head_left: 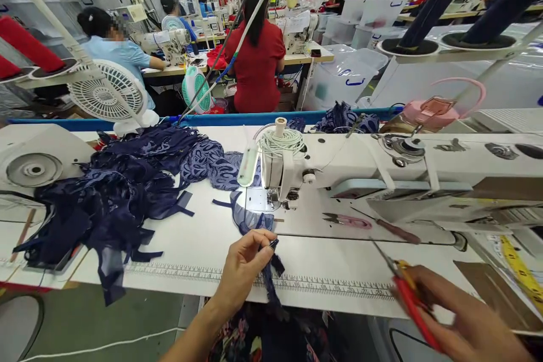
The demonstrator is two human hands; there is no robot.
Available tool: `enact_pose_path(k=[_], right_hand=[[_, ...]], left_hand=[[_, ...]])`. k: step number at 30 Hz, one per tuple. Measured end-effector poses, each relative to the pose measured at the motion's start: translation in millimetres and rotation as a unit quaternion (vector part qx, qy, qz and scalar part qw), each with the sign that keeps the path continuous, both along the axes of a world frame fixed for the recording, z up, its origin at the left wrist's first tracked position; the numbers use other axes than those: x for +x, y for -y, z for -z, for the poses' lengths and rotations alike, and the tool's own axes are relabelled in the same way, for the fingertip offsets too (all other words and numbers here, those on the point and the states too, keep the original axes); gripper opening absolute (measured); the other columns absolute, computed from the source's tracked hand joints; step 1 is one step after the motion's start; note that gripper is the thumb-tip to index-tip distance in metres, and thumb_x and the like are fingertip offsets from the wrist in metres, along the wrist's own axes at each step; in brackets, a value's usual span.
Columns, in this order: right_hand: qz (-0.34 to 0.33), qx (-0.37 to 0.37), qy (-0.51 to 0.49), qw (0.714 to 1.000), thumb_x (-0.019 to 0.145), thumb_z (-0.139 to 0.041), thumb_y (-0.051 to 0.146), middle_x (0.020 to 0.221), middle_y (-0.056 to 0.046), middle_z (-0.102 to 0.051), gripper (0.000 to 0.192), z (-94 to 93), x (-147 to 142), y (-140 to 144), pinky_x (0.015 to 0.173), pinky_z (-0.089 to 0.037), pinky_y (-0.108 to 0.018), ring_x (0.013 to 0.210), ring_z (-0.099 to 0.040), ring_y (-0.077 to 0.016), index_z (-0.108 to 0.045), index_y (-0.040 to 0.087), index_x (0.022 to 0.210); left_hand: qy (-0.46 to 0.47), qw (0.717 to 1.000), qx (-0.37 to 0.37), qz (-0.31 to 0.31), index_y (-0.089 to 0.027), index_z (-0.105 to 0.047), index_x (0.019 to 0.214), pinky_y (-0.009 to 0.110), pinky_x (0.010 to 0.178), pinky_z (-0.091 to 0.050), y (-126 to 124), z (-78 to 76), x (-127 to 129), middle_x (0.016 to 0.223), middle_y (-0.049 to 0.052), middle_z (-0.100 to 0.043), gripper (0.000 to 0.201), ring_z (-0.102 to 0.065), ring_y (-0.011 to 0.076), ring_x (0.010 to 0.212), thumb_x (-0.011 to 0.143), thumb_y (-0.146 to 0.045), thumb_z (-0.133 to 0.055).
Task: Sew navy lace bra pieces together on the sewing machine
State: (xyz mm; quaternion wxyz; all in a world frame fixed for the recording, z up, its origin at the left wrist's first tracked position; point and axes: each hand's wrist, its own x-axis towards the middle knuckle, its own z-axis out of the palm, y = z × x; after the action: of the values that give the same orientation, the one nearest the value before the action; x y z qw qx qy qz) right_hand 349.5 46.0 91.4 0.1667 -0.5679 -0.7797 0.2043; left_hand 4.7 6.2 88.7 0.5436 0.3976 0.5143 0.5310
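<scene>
Fingers of our left hand (244, 268) pinch a navy fabric strip (268, 274) at the table's (203, 237) front edge, strip running up to the sewing machine (382, 172) needle & hanging down twd our lap. Our right hand (462, 322), blurred, grips red-handled scissors (409, 294) w/ blades pointing up-left over the table. Navy fabric pile (114, 192) lies well left; pink snips (348, 220) & a screwdriver (392, 230) rest by the machine base.

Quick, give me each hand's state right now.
Left hand: closed, pinching a navy fabric strip between its fingertips.
Right hand: closed around red-handled scissors, blurred.
</scene>
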Motion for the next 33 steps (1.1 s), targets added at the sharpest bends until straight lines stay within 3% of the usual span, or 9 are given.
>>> enact_pose_path(k=[1, 5, 8, 12, 18, 27, 30, 33], right_hand=[[-0.066, -0.039, -0.002, 0.997, 0.085, -0.057, 0.046, 0.085, -0.006, -0.063, 0.020, -5.9, -18.2, -1.8, 0.060, -0.050, -0.028, 0.068, -0.060, -0.0194, -0.056, 0.026, 0.089], [-0.168, -0.070, 0.011, 0.983, 0.083, -0.062, 0.048, 0.095, -0.005, -0.061, 0.029, -31.4, -83.6, -15.6, 0.068, -0.051, -0.030, 0.079, -0.060, -0.0197, -0.054, 0.025, 0.098], [-0.202, -0.087, 0.023, 0.975, 0.083, -0.062, 0.050, 0.091, -0.003, -0.061, 0.029, -40.3, -114.5, -23.5, 0.070, -0.049, -0.030, 0.079, -0.059, -0.0187, -0.056, 0.024, 0.094], [-0.220, -0.076, 0.034, 0.972, 0.082, -0.063, 0.051, 0.080, 0.000, -0.059, 0.029, -37.1, -130.8, -29.4, 0.063, -0.044, -0.027, 0.071, -0.056, -0.0169, -0.055, 0.023, 0.081], [-0.227, -0.076, 0.036, 0.970, 0.085, -0.060, 0.050, 0.074, 0.001, -0.057, 0.029, -33.1, -132.7, -33.2, 0.058, -0.038, -0.026, 0.065, -0.052, -0.0153, -0.056, 0.022, 0.078], [-0.226, -0.097, 0.013, 0.969, 0.087, -0.055, 0.055, 0.065, 0.002, -0.049, 0.041, -26.6, -129.5, -33.8, 0.054, -0.033, -0.024, 0.057, -0.044, -0.0131, -0.042, 0.022, 0.067], [-0.190, -0.089, -0.004, 0.978, 0.088, -0.051, 0.059, 0.059, 0.002, -0.047, 0.048, -23.1, -108.1, -34.1, 0.051, -0.033, -0.024, 0.052, -0.043, -0.0128, -0.036, 0.022, 0.062], [-0.100, -0.063, 0.052, 0.992, 0.085, -0.048, 0.068, 0.055, 0.000, -0.052, 0.047, -16.4, -53.1, -39.2, 0.048, -0.037, -0.027, 0.048, -0.050, -0.0165, -0.048, 0.024, 0.067]], left_hand=[[0.009, 1.000, -0.003, 0.003, -0.018, -0.059, 0.079, 0.031, 0.094, -0.038, 0.2, 0.6, 0.2, 0.112, 0.008, -0.061, 0.016, -0.053, 0.0227, 0.111, 0.088, -0.030, -0.061], [0.060, 0.998, -0.019, 0.007, -0.018, -0.060, 0.080, 0.033, 0.096, -0.038, 1.5, 1.5, 1.8, 0.112, 0.008, -0.063, 0.015, -0.054, 0.0245, 0.115, 0.086, -0.030, -0.064], [0.086, 0.996, -0.021, 0.005, -0.018, -0.060, 0.080, 0.033, 0.097, -0.038, 2.5, 0.0, 3.1, 0.111, 0.008, -0.064, 0.014, -0.054, 0.0245, 0.116, 0.086, -0.029, -0.065], [0.110, 0.994, -0.014, 0.002, -0.017, -0.059, 0.078, 0.031, 0.096, -0.038, 3.1, -0.7, 3.7, 0.104, 0.007, -0.066, 0.014, -0.055, 0.0230, 0.113, 0.085, -0.027, -0.065], [0.117, 0.993, -0.026, -0.010, -0.017, -0.057, 0.075, 0.026, 0.084, -0.040, 3.1, 1.9, 2.6, 0.100, 0.005, -0.065, 0.016, -0.058, 0.0185, 0.100, 0.083, -0.027, -0.067], [0.095, 0.995, -0.037, -0.002, -0.018, -0.057, 0.076, 0.034, 0.097, -0.039, 2.8, 3.0, 3.4, 0.101, 0.007, -0.067, 0.017, -0.056, 0.0239, 0.113, 0.083, -0.030, -0.066], [0.096, 0.994, -0.044, 0.012, -0.019, -0.055, 0.080, 0.039, 0.102, -0.037, 5.2, 2.1, 0.0, 0.107, 0.009, -0.068, 0.018, -0.056, 0.0259, 0.117, 0.086, -0.033, -0.064], [0.067, 0.997, -0.026, 0.017, -0.020, -0.052, 0.083, 0.045, 0.110, -0.031, 7.9, -0.9, -9.5, 0.106, 0.009, -0.070, 0.019, -0.056, 0.0256, 0.119, 0.090, -0.035, -0.059]])
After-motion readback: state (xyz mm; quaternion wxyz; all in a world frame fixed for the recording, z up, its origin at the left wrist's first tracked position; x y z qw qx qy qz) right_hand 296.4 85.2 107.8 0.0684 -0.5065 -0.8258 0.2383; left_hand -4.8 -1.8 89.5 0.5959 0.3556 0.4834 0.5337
